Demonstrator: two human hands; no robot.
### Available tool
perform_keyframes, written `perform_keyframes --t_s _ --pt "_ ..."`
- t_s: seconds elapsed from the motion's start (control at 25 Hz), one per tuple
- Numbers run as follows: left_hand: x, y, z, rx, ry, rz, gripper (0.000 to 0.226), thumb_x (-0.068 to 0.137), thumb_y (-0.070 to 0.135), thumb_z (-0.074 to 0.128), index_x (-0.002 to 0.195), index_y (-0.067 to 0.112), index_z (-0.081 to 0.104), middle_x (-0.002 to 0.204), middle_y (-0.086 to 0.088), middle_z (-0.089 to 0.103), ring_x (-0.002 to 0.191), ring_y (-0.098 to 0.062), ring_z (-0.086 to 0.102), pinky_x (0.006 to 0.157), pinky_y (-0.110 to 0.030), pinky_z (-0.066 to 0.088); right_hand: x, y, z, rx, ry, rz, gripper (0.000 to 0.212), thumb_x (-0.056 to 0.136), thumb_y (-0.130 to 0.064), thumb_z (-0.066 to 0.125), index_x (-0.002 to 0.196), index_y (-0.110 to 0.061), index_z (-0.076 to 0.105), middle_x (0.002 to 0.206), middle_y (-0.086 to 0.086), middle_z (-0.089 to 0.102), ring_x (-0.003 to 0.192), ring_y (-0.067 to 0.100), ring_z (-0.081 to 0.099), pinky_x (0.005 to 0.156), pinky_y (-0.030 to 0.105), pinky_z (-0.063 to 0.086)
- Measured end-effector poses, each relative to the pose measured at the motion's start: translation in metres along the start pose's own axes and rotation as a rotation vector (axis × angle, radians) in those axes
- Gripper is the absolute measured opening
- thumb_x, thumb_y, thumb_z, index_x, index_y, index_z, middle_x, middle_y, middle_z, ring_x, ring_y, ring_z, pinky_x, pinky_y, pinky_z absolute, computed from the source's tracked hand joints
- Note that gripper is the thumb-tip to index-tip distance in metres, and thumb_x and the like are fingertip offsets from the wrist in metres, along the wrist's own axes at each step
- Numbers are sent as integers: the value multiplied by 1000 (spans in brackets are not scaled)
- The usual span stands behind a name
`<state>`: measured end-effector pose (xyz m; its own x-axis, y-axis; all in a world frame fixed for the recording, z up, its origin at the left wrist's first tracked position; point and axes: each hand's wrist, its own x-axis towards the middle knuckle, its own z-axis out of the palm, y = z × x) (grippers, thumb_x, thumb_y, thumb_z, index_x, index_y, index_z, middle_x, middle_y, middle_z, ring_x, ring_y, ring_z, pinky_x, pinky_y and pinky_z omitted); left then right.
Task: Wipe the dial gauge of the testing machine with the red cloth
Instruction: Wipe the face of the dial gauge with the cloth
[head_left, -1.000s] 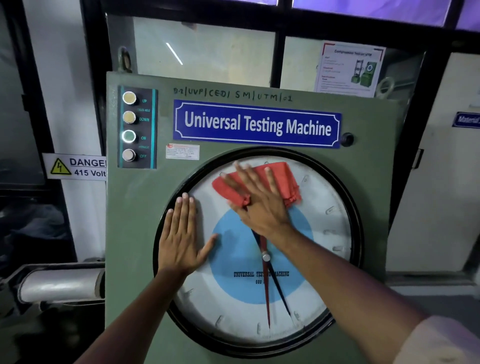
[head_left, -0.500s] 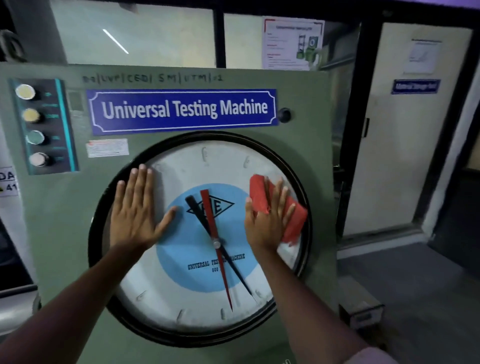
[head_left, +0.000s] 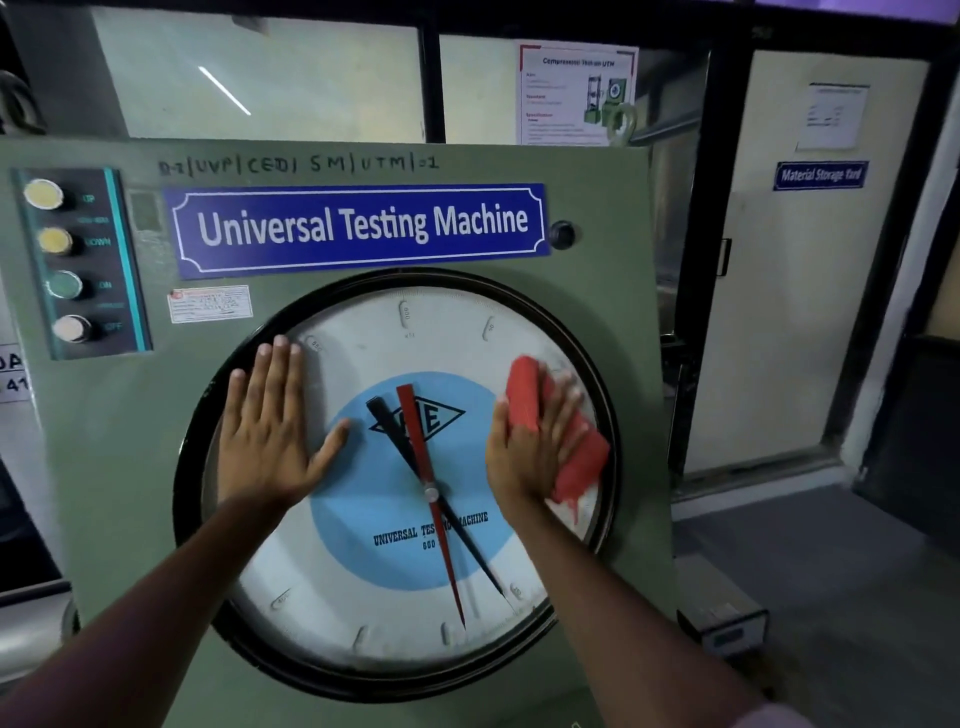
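Note:
A large round dial gauge (head_left: 363, 613) with a black rim, white face, blue centre and red and black pointers fills the front of the green testing machine (head_left: 104, 493). My right hand (head_left: 530, 447) presses the folded red cloth (head_left: 582, 457) flat against the glass at the dial's right side, near the rim. My left hand (head_left: 270, 431) lies flat with fingers spread on the dial's left side, holding nothing.
A blue "Universal Testing Machine" plate (head_left: 358, 226) sits above the dial. A panel of four push buttons (head_left: 78, 260) is at the upper left. To the right are a black frame post, a door (head_left: 795, 260) and open floor (head_left: 831, 571).
My right hand has swept the red cloth from the top centre of the dial round to its right side. The camera view has turned right. My left hand has stayed on the left side.

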<state>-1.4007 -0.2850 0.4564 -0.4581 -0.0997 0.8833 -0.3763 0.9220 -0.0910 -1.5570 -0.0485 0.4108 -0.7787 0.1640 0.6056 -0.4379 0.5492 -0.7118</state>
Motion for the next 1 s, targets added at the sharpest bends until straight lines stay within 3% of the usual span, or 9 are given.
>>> perform_keyframes --t_s 0.12,0.24,0.36,0.44,0.52,0.64,0.76,0.84,1.0 --pt "1 -1 0 -4 13 -2 100 99 71 34 172 7 7 181 -11 6 168 -26 6 137 -48 6 37 -50 1 -58 -44 -185 74 104 -60 24 168 -29 8 179 4 -2 165 26 -6 131 56 -8" --pt "1 -2 2 10 23 -2 100 99 71 34 172 7 9 181 -11 8 168 -25 6 137 -48 7 40 -93 4 -1 -84 -293 71 103 -63 16 167 -39 -4 179 1 -8 165 21 -12 130 58 -10" --pt "0 -3 4 28 37 4 99 100 72 31 172 7 10 181 -11 9 168 -24 7 137 -46 4 46 -139 -2 255 88 -233 70 105 -58 27 166 -39 0 179 2 1 165 20 1 132 56 -3" --pt "0 -3 5 29 46 4 98 100 72 32 171 7 13 181 -10 11 168 -24 9 137 -46 5 60 -163 -5 320 137 -193 70 106 -58 29 169 -32 11 179 2 3 165 20 2 131 59 -2" --pt "0 -4 5 31 56 3 97 100 71 34 171 6 16 181 -11 14 168 -25 12 137 -46 6 70 -180 -1 170 31 -273 67 107 -58 31 165 -26 32 179 -1 4 165 20 -4 129 63 -5" --pt "2 -4 6 48 78 4 96 101 71 35 170 6 20 180 -11 17 168 -25 14 137 -46 9 59 -203 17 -15 -59 -488 59 108 -59 35 140 -22 68 178 -8 12 165 20 -5 128 58 -15" --pt "2 -4 6 41 108 15 92 103 68 33 166 0 32 176 -17 28 166 -28 22 136 -47 13 24 -222 36 -90 -68 -744 59 105 -61 36 159 -39 45 177 -12 16 165 14 0 128 54 -18" --pt "2 -3 7 41 137 22 91 103 66 35 160 -4 41 171 -21 36 163 -29 26 136 -46 13 16 -224 39 -141 -64 -890 63 105 -63 36 165 -44 30 178 -13 15 165 11 4 130 55 -11" --pt "3 1 3 43 107 -4 96 100 69 40 167 1 29 176 -15 28 166 -26 21 137 -45 11 53 -204 16 -254 -84 -981 64 106 -66 33 165 -42 25 178 -11 16 164 11 11 132 54 1"
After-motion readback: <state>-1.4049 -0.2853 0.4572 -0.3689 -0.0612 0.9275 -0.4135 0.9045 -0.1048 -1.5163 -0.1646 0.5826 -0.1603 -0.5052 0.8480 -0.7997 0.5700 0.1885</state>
